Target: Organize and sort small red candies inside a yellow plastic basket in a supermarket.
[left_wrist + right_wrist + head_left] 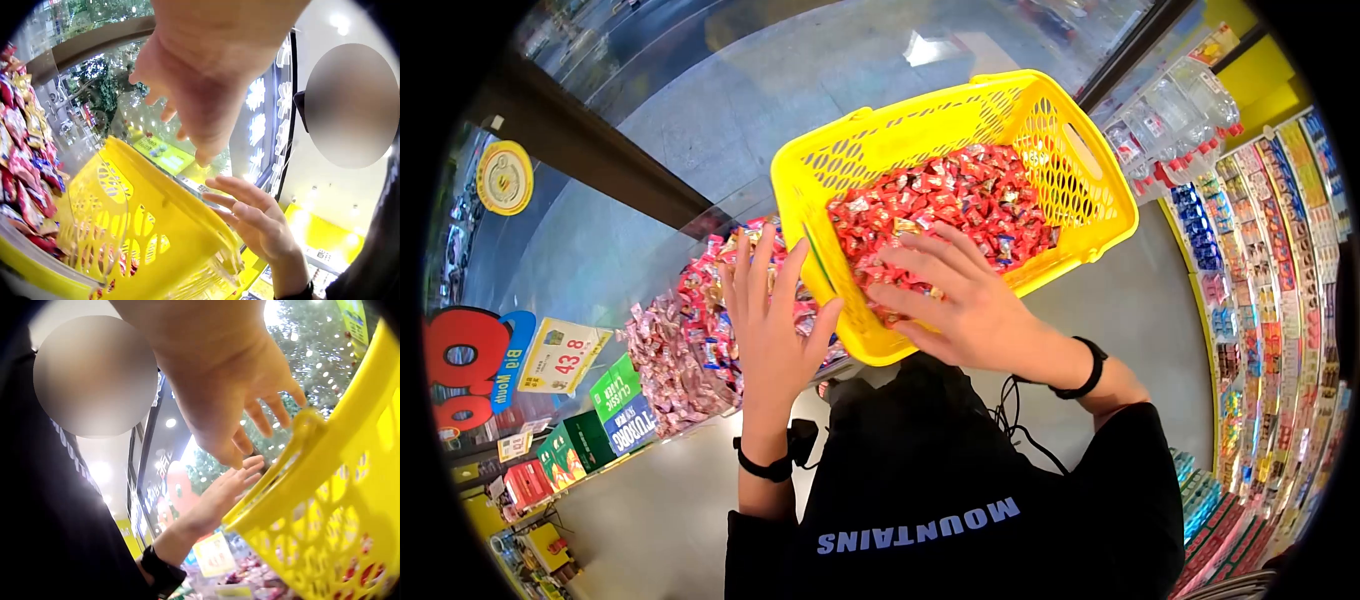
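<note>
A yellow basket (800, 190) stands tilted, holding many red-wrapped candies (940, 200). The left hand (775, 320) is spread with fingers extended, over the candy heap beside the basket's left end, holding nothing. Over the basket's near left corner hovers the right hand (960, 300), its fingers extended and empty. In the left wrist view the left hand (200, 94) is above the basket's rim (169, 194), the right hand (259, 222) beyond it. The right wrist view has the right hand (231, 394) above the rim (300, 481) and the left hand (209, 503) behind.
Pink and red wrapped candies (675, 365) fill a bin left of the basket. A price sign (563, 356) and green boxes (578, 450) stand at the left. Large bottles (1175, 120) are at the upper right, stocked shelves (1270, 300) at the right, and a window behind.
</note>
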Demonstrator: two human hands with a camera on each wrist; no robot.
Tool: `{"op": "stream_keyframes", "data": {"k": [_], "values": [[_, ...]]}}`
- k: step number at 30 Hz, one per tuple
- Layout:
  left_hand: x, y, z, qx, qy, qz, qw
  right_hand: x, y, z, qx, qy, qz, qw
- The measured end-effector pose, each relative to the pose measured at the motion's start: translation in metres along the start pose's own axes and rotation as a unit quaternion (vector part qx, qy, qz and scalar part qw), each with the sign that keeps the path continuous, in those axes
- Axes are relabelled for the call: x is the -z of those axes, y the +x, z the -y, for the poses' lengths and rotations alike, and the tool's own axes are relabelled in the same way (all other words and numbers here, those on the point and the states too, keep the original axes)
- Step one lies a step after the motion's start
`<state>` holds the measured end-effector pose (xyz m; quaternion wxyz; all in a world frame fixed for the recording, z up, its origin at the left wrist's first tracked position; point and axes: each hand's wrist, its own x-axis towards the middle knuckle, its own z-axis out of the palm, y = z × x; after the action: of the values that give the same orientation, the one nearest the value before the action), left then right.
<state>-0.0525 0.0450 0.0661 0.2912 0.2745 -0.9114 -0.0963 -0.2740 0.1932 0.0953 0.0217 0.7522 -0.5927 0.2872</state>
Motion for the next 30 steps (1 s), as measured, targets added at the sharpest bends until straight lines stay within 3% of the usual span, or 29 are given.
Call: {"op": "stream_keyframes", "data": {"k": [6, 10, 14, 18, 21, 26, 29, 30], "values": [[-0.032, 0.033, -0.045, 0.020, 0.001, 0.059, 0.998, 0.058, -0.009, -0.071, -0.002, -0.012, 0.028, 1.000], [-0.052, 0.036, -0.047, 0.034, 0.007, 0.063, 0.997, 0.060, 0.010, -0.098, 0.019, -0.023, 0.058, 0.998], [-0.062, 0.036, -0.037, 0.032, -0.013, 0.040, 0.999, 0.024, 0.030, -0.125, 0.011, -0.002, 0.218, 0.976], [-0.063, 0.034, -0.037, 0.021, -0.002, 0.034, 0.999, -0.026, 0.060, -0.143, -0.050, -0.058, 0.419, 0.905], [-0.062, 0.036, -0.038, 0.021, -0.018, 0.028, 0.999, -0.065, 0.064, -0.152, -0.066, -0.099, 0.487, 0.865], [-0.062, 0.035, -0.038, 0.031, -0.026, 0.027, 0.999, -0.114, 0.045, -0.183, -0.015, -0.142, 0.390, 0.910], [-0.062, 0.033, -0.037, 0.035, -0.033, 0.018, 0.999, -0.110, 0.043, -0.193, 0.036, -0.164, 0.340, 0.925], [-0.062, 0.033, -0.037, 0.036, -0.035, 0.017, 0.999, -0.107, 0.044, -0.192, 0.017, -0.174, 0.351, 0.920]]}}
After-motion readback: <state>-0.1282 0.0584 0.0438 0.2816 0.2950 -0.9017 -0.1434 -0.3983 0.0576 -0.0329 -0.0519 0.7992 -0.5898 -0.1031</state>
